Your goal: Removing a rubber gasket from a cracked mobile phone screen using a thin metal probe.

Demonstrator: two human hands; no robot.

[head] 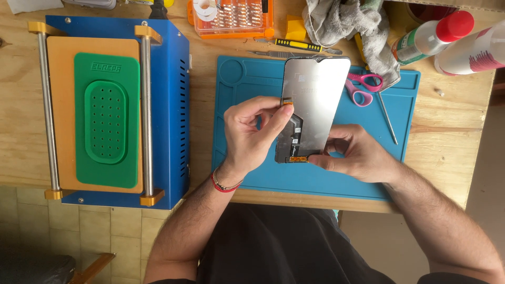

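A phone display panel [314, 100], grey back side up, is held above the blue work mat [242, 79]. My right hand [357, 155] grips its near end, thumb by the orange connector strip at the bottom edge. My left hand [251, 131] pinches a small orange flex tab on the panel's left edge between thumb and forefinger. A red cord bracelet circles the left wrist.
A blue heating machine [171, 105] with an orange plate and green perforated pad stands left. Pink-handled scissors [363, 87], a thin metal probe [388, 120], tweezers, a screwdriver set box [234, 18], a grey rag [347, 26] and two white bottles [436, 34] lie around the mat.
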